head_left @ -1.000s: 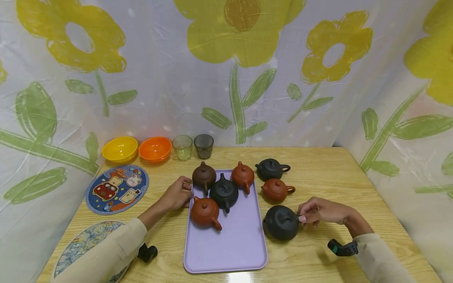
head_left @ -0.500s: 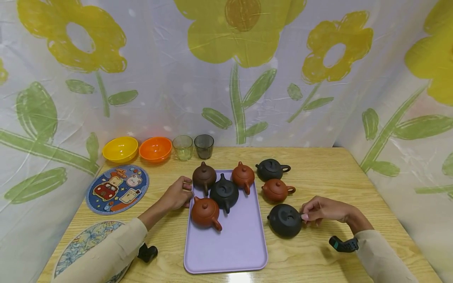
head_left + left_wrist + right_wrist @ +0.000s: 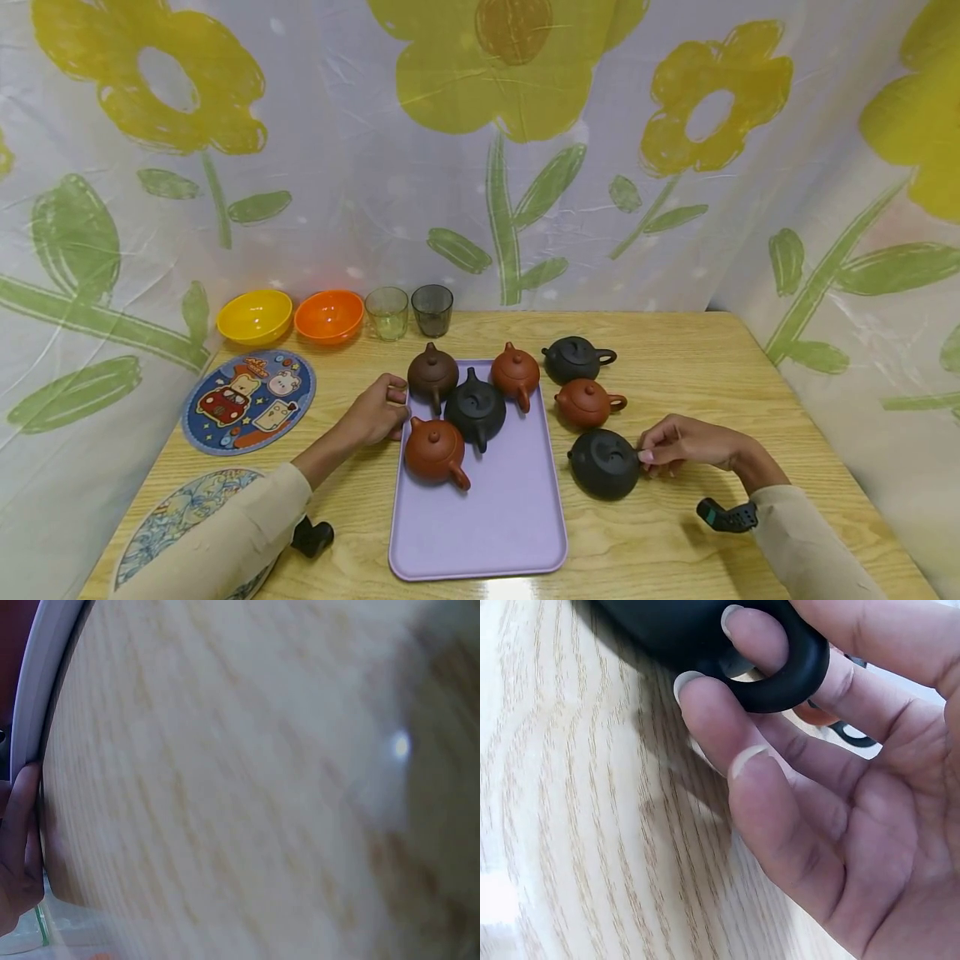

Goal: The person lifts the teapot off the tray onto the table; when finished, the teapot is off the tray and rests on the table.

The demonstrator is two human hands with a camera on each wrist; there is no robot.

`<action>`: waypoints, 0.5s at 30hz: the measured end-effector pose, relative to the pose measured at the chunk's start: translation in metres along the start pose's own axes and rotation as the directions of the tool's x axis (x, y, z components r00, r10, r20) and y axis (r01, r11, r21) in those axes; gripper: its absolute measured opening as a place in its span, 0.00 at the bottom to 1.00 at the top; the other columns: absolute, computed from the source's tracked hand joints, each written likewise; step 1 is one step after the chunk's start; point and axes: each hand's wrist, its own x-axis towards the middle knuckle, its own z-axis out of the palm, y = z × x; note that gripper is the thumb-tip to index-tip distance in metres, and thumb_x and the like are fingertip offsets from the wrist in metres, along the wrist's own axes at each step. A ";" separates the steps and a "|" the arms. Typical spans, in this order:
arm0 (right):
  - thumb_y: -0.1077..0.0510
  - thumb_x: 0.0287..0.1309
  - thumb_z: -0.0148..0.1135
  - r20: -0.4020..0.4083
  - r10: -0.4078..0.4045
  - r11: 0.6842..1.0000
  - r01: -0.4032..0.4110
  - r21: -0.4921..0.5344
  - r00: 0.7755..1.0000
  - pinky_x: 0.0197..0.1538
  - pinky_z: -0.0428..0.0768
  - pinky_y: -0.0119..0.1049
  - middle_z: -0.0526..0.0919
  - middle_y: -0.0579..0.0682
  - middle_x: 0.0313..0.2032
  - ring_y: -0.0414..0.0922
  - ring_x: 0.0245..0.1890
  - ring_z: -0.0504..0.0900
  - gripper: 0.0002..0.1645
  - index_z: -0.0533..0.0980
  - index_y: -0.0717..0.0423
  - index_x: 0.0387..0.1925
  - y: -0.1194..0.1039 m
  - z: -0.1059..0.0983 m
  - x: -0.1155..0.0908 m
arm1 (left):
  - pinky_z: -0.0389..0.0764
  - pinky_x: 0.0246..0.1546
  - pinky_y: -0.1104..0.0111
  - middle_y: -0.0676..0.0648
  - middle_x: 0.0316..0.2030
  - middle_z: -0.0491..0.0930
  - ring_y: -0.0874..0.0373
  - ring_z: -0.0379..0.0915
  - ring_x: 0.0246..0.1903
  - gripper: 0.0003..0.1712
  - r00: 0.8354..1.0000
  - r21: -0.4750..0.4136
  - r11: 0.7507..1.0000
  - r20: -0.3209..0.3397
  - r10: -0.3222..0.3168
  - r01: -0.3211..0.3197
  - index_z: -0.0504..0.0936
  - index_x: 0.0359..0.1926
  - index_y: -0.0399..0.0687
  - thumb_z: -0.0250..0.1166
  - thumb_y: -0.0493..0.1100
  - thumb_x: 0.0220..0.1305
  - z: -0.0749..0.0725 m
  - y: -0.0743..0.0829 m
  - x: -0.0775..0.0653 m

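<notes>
My right hand [image 3: 690, 443] pinches the handle of a black teapot [image 3: 603, 464] to the right of the tray. In the right wrist view a finger passes through the loop of that handle [image 3: 810, 679], and the other fingers curl below it. Fingers of my left hand [image 3: 375, 410] grip the left rim of the lilac tray [image 3: 495, 533]; the left wrist view shows fingertips [image 3: 27, 784] at this rim. On the tray stand a brown teapot [image 3: 432, 375], a black teapot [image 3: 476, 408] and two reddish teapots, one at the front left [image 3: 433, 450].
Behind the held teapot stand a reddish teapot [image 3: 585, 403] and another black teapot [image 3: 573, 360]. A yellow bowl [image 3: 255, 318], an orange bowl [image 3: 328, 317] and two glasses line the back left. Round mats, one blue [image 3: 251, 433], lie at left.
My right hand has moved the black teapot slightly to the right and back, away from the tray's edge. The left hand and the tray have stayed put.
</notes>
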 end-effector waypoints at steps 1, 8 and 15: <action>0.62 0.71 0.53 -0.007 0.008 1.000 -0.008 0.004 1.000 0.32 0.81 0.33 0.86 0.53 0.36 0.38 0.32 0.81 0.15 0.79 0.73 0.39 0.000 0.000 0.000 | 0.85 0.26 0.64 0.31 0.53 0.72 0.52 0.77 0.35 0.28 1.000 -0.003 1.000 0.000 -0.001 0.001 0.65 0.64 0.33 0.59 0.31 0.63 0.000 0.001 0.000; 0.60 0.70 0.56 -0.086 0.079 0.996 -0.076 0.038 0.993 0.33 0.81 0.34 0.86 0.50 0.34 0.40 0.33 0.84 0.17 0.77 0.76 0.43 0.000 0.000 -0.004 | 0.85 0.26 0.65 0.31 0.53 0.72 0.53 0.76 0.34 0.28 1.000 -0.009 1.000 0.004 -0.005 0.005 0.65 0.64 0.33 0.59 0.30 0.63 0.000 0.002 -0.001; 0.57 0.69 0.58 -0.198 0.116 0.993 -0.112 0.028 0.973 0.35 0.84 0.42 0.85 0.55 0.36 0.47 0.34 0.85 0.16 0.78 0.69 0.47 0.001 0.000 -0.011 | 0.85 0.26 0.64 0.30 0.53 0.72 0.52 0.77 0.35 0.28 1.000 -0.004 1.000 0.004 0.001 -0.001 0.64 0.64 0.32 0.59 0.31 0.63 0.000 0.003 -0.002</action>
